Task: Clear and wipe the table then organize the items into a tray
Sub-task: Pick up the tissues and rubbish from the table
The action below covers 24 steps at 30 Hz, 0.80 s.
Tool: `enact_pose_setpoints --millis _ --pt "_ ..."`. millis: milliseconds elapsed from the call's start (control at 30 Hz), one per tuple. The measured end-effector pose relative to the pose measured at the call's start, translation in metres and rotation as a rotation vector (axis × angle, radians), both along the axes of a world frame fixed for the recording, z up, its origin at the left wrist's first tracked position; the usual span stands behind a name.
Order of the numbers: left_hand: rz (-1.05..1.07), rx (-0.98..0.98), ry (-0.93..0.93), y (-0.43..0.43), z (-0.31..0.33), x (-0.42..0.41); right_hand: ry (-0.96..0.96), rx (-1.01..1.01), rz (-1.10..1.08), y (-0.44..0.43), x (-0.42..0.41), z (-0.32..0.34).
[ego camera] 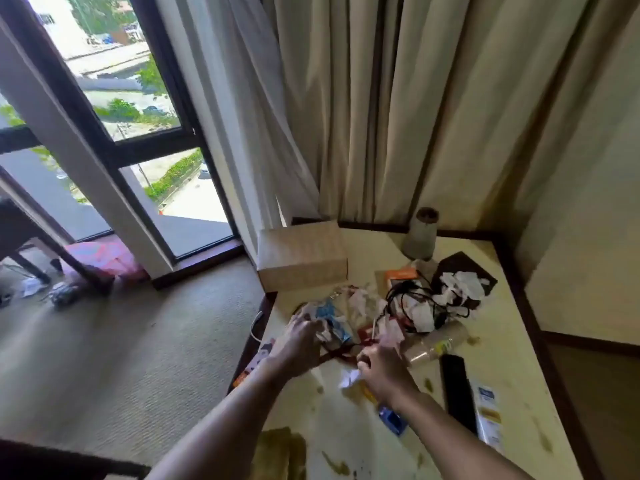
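At the near edge of the stained table (346, 441), an olive cloth (280, 452) is seen at 7 o'clock. A small blue item (393, 419) lies just beside the right forearm. A black remote (457, 389) and a white carton (488, 417) are laid side by side at 4 o'clock.

The right hand (384, 368) is held knuckles up. Its fingers are curled together onto a pale pink wrapper (391, 336), and a white paper scrap (349, 377) lies under the thumb. The left hand (301, 344) is set on a blue-and-white wrapper (332, 320) at 10 o'clock. Its fingers are blurred, so it cannot be told whether they are clamped.

A clear bottle (433, 344) lies on its side at 2 o'clock, touching the litter. Beyond it, black cables (412, 303) are tangled among crumpled tissues (460, 289), which partly cover a dark brown tray (460, 263). An orange pack (401, 273) sits near it. A cardboard box (301, 254) at 11 o'clock and a grey cone (420, 233) at 1 o'clock are backed by curtains (363, 116).
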<state>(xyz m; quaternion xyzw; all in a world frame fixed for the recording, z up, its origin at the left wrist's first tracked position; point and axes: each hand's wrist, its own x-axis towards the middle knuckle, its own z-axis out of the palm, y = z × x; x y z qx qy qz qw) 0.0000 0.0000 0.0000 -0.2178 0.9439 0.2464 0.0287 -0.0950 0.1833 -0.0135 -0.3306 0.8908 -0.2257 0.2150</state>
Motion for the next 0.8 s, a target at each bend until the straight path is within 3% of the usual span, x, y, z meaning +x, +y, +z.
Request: enact_pose_setpoints --millis 333,500,700,800 --pt "-0.091 -0.148 -0.202 -0.065 -0.065 -0.044 0.071 0.252 0.156 -0.045 0.016 -0.07" --pt "-0.066 -0.209 -0.165 -0.068 -0.087 -0.052 0.093 0.135 0.218 -0.05 0.009 -0.077" --pt "-0.038 -0.276 -0.061 -0.069 -0.094 -0.058 0.119 -0.123 0.009 -0.085 -0.024 -0.064" --pt "-0.026 -0.26 -0.029 -0.069 -0.095 -0.055 0.063 -0.047 -0.022 -0.106 -0.042 -0.066"
